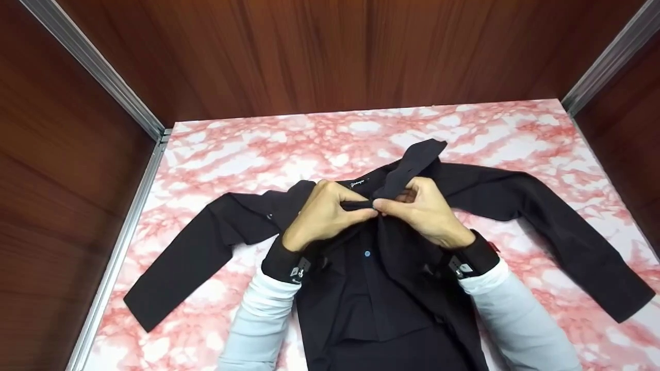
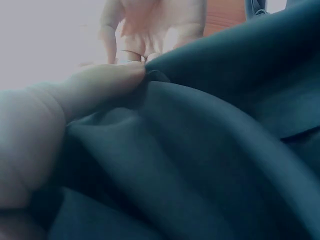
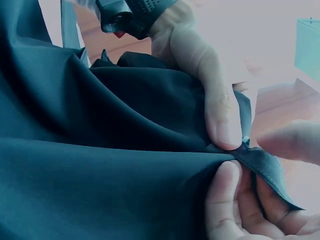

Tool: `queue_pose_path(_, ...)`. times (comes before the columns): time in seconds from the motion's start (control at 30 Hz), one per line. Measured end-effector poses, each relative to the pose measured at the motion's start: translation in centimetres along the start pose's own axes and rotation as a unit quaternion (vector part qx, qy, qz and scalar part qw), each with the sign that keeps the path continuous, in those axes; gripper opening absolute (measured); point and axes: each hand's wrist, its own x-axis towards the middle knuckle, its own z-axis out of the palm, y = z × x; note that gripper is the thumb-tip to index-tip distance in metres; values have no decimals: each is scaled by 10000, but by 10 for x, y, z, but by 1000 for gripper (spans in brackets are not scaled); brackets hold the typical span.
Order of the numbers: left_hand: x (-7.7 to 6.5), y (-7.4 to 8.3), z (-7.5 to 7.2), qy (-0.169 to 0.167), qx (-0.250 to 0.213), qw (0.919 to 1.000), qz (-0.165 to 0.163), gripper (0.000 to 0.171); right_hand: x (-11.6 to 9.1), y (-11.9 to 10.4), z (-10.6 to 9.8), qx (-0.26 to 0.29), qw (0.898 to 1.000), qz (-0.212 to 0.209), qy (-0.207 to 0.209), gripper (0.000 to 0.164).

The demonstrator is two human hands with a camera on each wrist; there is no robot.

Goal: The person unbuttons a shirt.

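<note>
Light-clothed forearms reach in from the near side over a marbled table, its surface showing between a black button-up shirt and the far edge. Sleeves spread toward both side edges. Left hand and right hand pinch neckline cloth beyond a blue button.

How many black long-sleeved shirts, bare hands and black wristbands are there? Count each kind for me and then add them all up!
Black long-sleeved cloth shirt: 1
Bare hands, the left hand and the right hand: 2
Black wristbands, one on the left wrist and one on the right wrist: 2
Total: 5
</note>
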Motion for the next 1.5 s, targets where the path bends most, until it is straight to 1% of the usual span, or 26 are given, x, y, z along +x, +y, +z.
queue_pose_path(0.1, 0, 0, 1, -48, 36, 10000, 47, 6, 0, 1, 0, -237, 9997, -50, -19, 13)
queue_pose_path(0.17, 0, 0, 3, -22, 54, 9999, 112, 6, 0, 1, 0, -262, 9996, -45, 8, 18)
queue_pose_path(0.23, 1, 0, 5, 31, 73, 9997, 217, 7, 0, 1, 1, -223, 9997, 7, 67, 19)
queue_pose_path(0.37, 1, -1, 8, 178, 131, 9990, 387, 8, 0, 0, 3, -167, 9994, 199, 248, 16)
queue_pose_path(0.47, 1, -2, 11, 302, 177, 9984, 440, 7, -1, 0, 4, -151, 9986, 301, 403, 15)
queue_pose_path(0.6, 1, -2, 13, 410, 249, 9975, 528, 6, -1, 0, 5, -125, 9981, 330, 501, 13)
queue_pose_path(0.73, 1, -4, 14, 407, 340, 9967, 606, 6, -2, 0, 6, -191, 9979, 323, 519, 10)
queue_pose_path(0.8, 1, -4, 15, 391, 384, 9966, 614, 7, -2, -1, 5, -227, 9980, 313, 497, 10)
queue_pose_path(0.9, 1, -4, 14, 313, 414, 9968, 602, 8, -2, -2, 4, -250, 9986, 316, 352, 12)
queue_pose_path(1.07, 1, -3, 12, 49, 460, 9977, 492, 7, -1, -3, -1, -433, 9984, 375, -7, 12)
queue_pose_path(1.2, 1, -3, 11, -45, 517, 9974, 493, 5, -1, -3, -4, -634, 9968, 389, -303, 14)
queue_pose_path(1.33, 2, -5, 13, 8, 793, 9942, 726, 3, -1, -3, -4, -771, 9955, 333, -436, 17)
queue_pose_path(1.5, 1, -6, 18, 243, 1116, 9867, 1156, 4, -1, -2, 0, -875, 9955, 348, -136, 16)
